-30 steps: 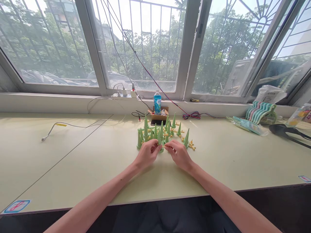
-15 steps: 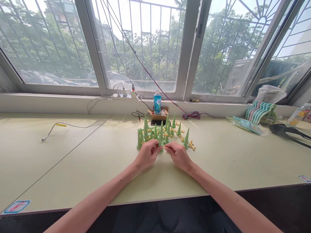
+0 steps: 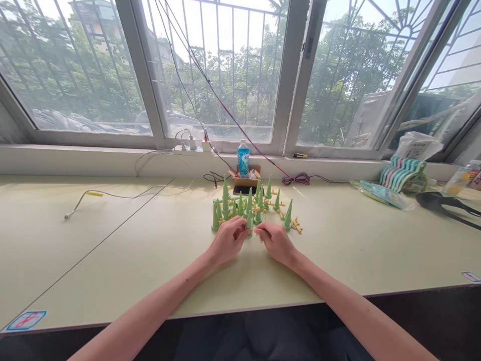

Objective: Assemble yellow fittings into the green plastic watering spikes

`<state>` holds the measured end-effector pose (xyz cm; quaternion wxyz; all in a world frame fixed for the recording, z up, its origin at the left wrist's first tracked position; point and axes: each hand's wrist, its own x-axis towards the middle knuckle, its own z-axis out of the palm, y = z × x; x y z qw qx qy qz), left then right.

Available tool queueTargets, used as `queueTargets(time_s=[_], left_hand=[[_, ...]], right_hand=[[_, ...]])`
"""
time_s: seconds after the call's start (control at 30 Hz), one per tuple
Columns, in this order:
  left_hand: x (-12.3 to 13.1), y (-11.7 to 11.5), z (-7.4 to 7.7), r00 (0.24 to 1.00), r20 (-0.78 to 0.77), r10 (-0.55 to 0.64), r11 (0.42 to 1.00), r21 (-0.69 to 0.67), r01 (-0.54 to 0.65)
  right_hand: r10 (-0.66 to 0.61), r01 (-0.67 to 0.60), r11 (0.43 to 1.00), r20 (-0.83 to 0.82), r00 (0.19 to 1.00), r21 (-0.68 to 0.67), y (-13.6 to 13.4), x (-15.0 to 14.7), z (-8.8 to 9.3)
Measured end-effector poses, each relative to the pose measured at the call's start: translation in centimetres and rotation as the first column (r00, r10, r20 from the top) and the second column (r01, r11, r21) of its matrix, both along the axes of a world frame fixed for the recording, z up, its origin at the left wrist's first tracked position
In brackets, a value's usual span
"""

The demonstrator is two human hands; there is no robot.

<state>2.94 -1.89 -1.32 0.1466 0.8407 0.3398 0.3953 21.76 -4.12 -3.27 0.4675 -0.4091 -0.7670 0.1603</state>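
Note:
My left hand (image 3: 228, 236) is closed on a green cone (image 3: 249, 220) that stands upright near the middle of the table. Close to its right side, my right hand (image 3: 276, 239) pinches a small yellow piece (image 3: 254, 230), mostly covered by the fingertips, against the cone's lower part. Several other green cones stand just beyond the hands, among them one (image 3: 287, 218) to the right. Small yellow branched pieces (image 3: 296, 225) lie beside that cone, and more are scattered between the others.
Behind the cones, a blue bottle (image 3: 243, 159) stands by an open cardboard box (image 3: 236, 180), with a dark flat object in front. Green hangers (image 3: 400, 175) and a black strap-like object (image 3: 443, 201) are at the right. A white cable (image 3: 120, 196) crosses the left side.
The held cone has shifted slightly to the right and its tip is a little lower. Both hands are almost where they were.

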Motion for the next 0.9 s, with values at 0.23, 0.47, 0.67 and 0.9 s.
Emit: queueTargets(time_s=[0.23,0.47,0.67,0.9], left_hand=[[0.05,-0.19,0.16,1.0,0.009,-0.016,1.0,-0.002,0.016],[0.06,-0.26,0.24,0.998,0.031,-0.048,0.999,-0.015,0.049],[0.01,-0.25,0.19,0.997,0.037,-0.074,0.997,-0.018,0.075],[0.16,-0.29,0.28,0.997,0.064,-0.051,0.999,0.006,0.051]], right_hand=[[-0.007,0.007,1.0,0.028,1.0,0.0,-0.07,0.02,0.08],[-0.017,0.016,1.0,0.057,0.998,0.024,0.0,-0.03,0.02],[-0.022,0.021,1.0,0.055,0.998,0.02,0.04,0.0,-0.23],[-0.039,0.036,0.997,-0.048,0.998,-0.072,-0.23,-0.29,0.29]])
